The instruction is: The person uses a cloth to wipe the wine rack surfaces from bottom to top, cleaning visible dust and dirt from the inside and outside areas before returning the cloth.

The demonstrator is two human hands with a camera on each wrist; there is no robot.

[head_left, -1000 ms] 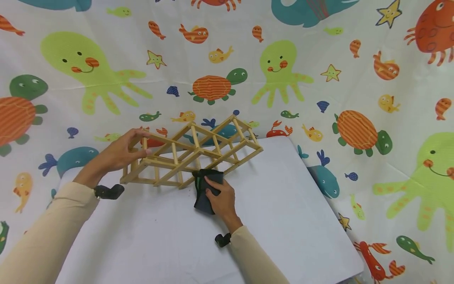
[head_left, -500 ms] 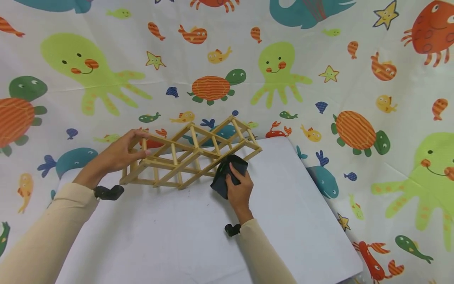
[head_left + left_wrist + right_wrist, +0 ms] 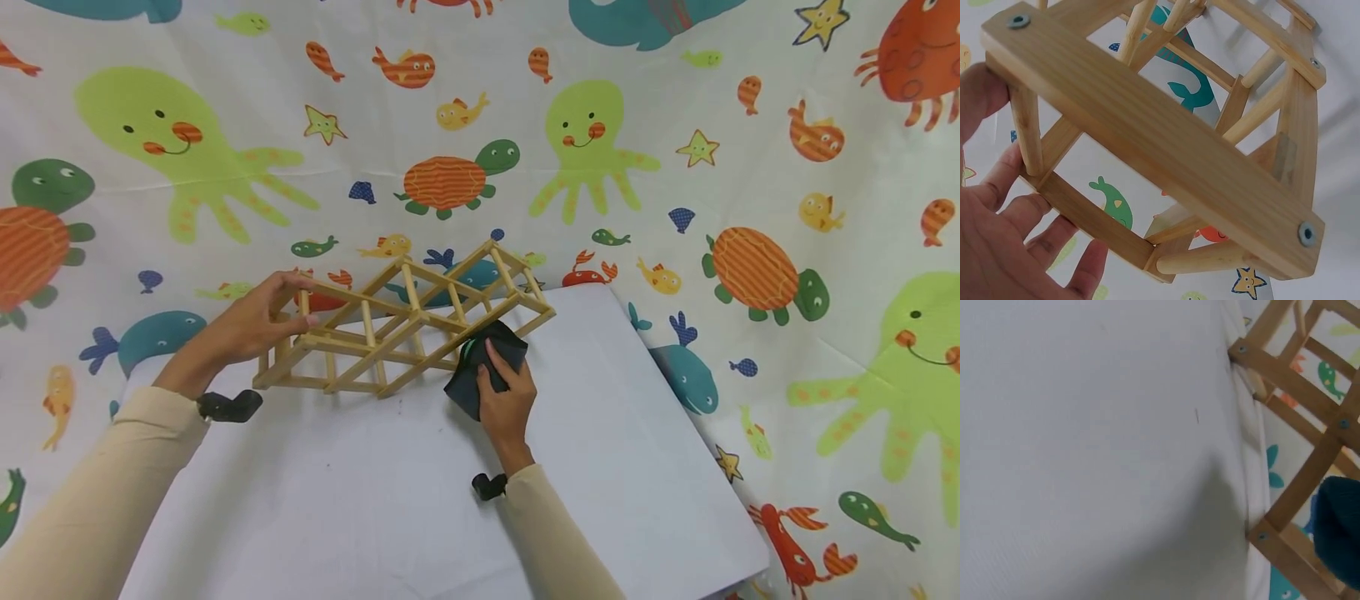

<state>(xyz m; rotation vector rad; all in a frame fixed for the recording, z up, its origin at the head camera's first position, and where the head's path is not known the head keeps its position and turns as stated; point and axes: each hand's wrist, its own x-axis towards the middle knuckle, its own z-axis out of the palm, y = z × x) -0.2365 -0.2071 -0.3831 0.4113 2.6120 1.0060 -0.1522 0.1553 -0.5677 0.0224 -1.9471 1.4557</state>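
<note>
A wooden lattice rack [image 3: 417, 318] of crossed flat bars and round dowels stands at the back of the white table. My left hand [image 3: 253, 327] grips its left end, thumb and fingers around an upright dowel. Up close in the left wrist view, the hand [image 3: 997, 231] is at that dowel beside a wide flat bar [image 3: 1154, 134] with screw heads. My right hand [image 3: 506, 404] holds a folded dark cloth [image 3: 467, 385] against a lower front bar, right of the rack's middle. In the right wrist view the cloth [image 3: 1340, 531] overlaps the rack; the hand itself is out of sight there.
The white table [image 3: 360, 508] reaches from the rack towards me, with its right edge [image 3: 693, 425] slanting down. Behind hangs a curtain [image 3: 480, 100] printed with sea animals. A small black device [image 3: 230, 407] sits on my left wrist, another device [image 3: 489, 486] on my right.
My right hand has moved the cloth rightward and slightly back along the rack's front, then stayed nearly in place over the last half second. The left hand and rack have hardly moved.
</note>
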